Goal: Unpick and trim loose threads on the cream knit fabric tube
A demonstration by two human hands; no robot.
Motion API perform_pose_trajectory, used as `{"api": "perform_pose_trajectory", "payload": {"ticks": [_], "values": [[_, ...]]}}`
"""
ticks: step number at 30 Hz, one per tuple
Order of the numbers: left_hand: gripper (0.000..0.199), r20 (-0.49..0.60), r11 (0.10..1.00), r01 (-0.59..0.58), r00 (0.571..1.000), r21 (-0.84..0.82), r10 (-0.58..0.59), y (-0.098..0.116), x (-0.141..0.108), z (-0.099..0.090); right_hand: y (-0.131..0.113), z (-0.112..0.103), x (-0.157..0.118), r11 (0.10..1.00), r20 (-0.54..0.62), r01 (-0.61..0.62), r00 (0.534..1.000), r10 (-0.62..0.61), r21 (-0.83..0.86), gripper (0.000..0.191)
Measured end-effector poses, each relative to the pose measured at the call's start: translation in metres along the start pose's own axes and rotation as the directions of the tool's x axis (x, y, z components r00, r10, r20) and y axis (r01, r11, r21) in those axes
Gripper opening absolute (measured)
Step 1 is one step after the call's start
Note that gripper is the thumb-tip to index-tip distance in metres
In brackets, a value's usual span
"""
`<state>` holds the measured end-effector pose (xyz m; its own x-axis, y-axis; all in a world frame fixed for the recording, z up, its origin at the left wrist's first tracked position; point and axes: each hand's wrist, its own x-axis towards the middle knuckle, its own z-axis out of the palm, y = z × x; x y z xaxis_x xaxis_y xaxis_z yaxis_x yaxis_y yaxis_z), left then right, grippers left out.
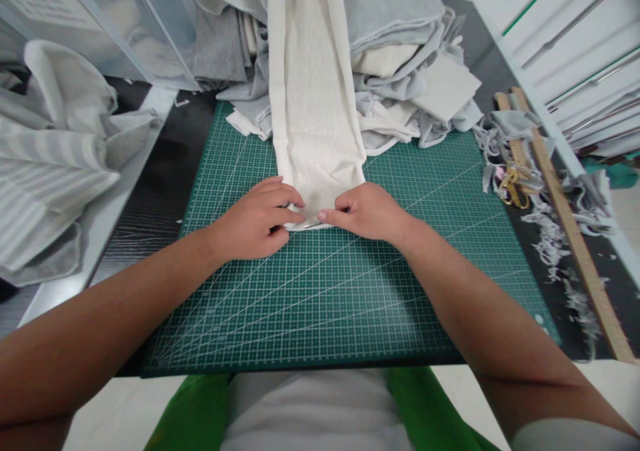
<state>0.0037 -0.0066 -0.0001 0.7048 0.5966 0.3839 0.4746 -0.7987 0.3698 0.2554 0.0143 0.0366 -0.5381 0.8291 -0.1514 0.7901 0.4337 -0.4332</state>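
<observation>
A long cream cloth strip (320, 104) runs from the far side toward me, and its near end lies on the green cutting mat (320, 304). My left hand (263, 217) rests on the left corner of that end, fingers apart and fingertips on the fabric. At the right corner, my right hand (367, 211) is closed, its thumb pointing left along the near edge. A thin metal tool (313, 224) sticks out from under the right thumb along this edge. Most of it is hidden, so its kind cannot be made out.
Piles of grey and cream cloth (395, 11) stand at the back of the mat. Striped fabric (45, 171) lies at the left. On the right are a wooden ruler (575, 224), gold-handled scissors (511, 187) and thread scraps (550, 244). A clear plastic bin (145, 31) stands back left.
</observation>
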Motion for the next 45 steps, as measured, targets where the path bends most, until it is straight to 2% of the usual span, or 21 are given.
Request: {"api": "perform_pose_trajectory", "payload": {"ticks": [29,35,45], "values": [[0.031,0.036,1.000,0.008,0.999,0.008,-0.008,0.002,0.000,-0.002,-0.008,0.004,-0.001,0.970,0.021,0.026,1.000,-0.021,-0.243,0.067],[0.034,0.015,1.000,-0.001,1.000,0.004,0.001,0.000,-0.001,0.000,-0.014,0.003,0.003,0.950,0.068,-0.023,0.997,0.046,-0.310,0.062],[0.031,0.029,1.000,-0.013,0.999,0.012,0.012,0.001,0.000,-0.001,-0.012,0.004,0.001,0.969,0.023,-0.019,0.999,0.026,-0.247,0.065]]}}
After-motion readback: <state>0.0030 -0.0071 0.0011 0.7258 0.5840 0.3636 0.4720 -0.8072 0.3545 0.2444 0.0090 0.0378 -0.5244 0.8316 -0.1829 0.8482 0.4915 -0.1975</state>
